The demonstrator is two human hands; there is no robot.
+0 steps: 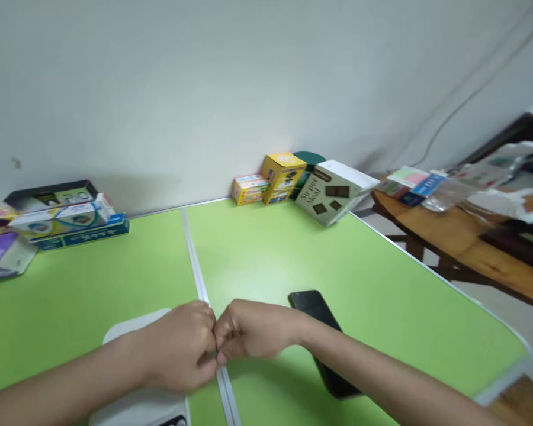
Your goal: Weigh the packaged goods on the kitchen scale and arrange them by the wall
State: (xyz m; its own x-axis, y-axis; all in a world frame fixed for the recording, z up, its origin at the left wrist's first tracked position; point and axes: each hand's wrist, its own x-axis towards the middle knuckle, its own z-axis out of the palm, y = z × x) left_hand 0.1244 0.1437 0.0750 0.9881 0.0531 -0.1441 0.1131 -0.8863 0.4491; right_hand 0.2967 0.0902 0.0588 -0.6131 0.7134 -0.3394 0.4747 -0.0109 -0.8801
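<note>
My left hand (182, 345) is closed, knuckles up, above the right edge of a flat white device (148, 405) that has a dark panel at its lower corner. Touching it from the right is my right hand (251, 330), its fingers curled and thumb pinched in. The two hands meet over the pale seam strip of the green table (257, 260). Whatever the fingers may hold is hidden between them. Under my right forearm lies a black smartphone (315, 305), partly covered by the arm.
Stacked toothpaste-type boxes (80, 216) and a purple packet (4, 257) stand at the left by the wall. Against the wall further right are a small box (250, 189), a yellow box (283, 177) and a tilted "Super Meal" box (331, 192). A cluttered wooden table (426, 231) stands at right.
</note>
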